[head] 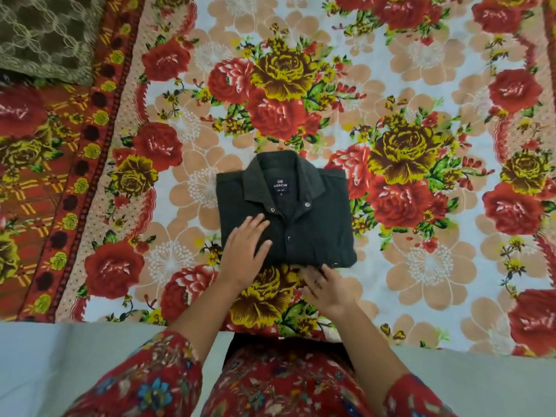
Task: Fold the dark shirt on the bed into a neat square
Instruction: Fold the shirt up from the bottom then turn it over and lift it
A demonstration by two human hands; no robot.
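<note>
Head view: shirt [313, 230] lies flat on floral sheet [421, 70], folded to a near-square packet, front up, with collar [255, 182] at its far end and hem at the near end, toward the person. Long axis runs collar-to-hem, away from the body; the packet is only slightly taller than wide and a touch skewed. Left hand [245, 251] rests palm-down on the shirt's near-left quarter, fingers straight and spread, pressing, gripping nothing. Right hand [328, 290] sits just off the shirt's near edge, fingertips touching the hem. Its fingers are loose and mostly straight with no clear pinch; can't tell if any tip is tucked under the fold. So the shirt lies ahead of both hands, left on top of it, right at its rim. Right is nearer the hem, so it is likely the one to neaten that edge while left pins the packet. Look: dark green-black cloth, buttoned placket with small buttons [289, 238], dark label [280, 185] inside the collar reading ARROW, edges fairly straight, near-right corner slightly bulged. Fold judged nearly done. Olive patterned cloth [45, 34] lies well beyond the shirt, far left.
</note>
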